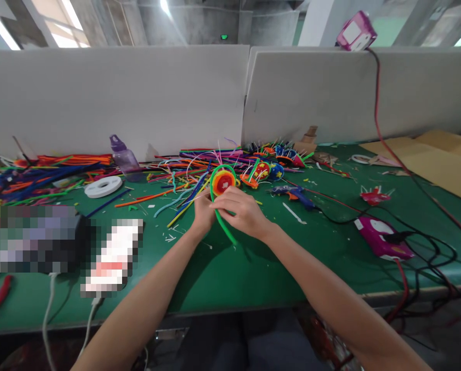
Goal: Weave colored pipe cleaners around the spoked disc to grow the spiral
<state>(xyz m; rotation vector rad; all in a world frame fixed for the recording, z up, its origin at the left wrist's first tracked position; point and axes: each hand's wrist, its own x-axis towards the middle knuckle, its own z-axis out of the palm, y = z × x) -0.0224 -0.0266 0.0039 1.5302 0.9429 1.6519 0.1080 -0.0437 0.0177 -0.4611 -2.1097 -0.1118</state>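
Coloured fuzzy wires [40, 178] are lying heaped at the left end of the tabletop [253, 268], beside a white tape roll [103, 186], within reach. At the middle, the left hand [202, 212] and the right hand [242, 208] are both pinching a green wire [224, 229], seemingly to hold it bent around the red-and-yellow coiled disc [223, 181] just beyond them. Further right, a blue glue gun [294, 195] is resting close by.

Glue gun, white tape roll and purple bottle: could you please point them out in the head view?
glue gun [296, 193]: head view, blue body.
white tape roll [92, 189]: head view, left side of ring.
purple bottle [127, 163]: head view, middle of body.
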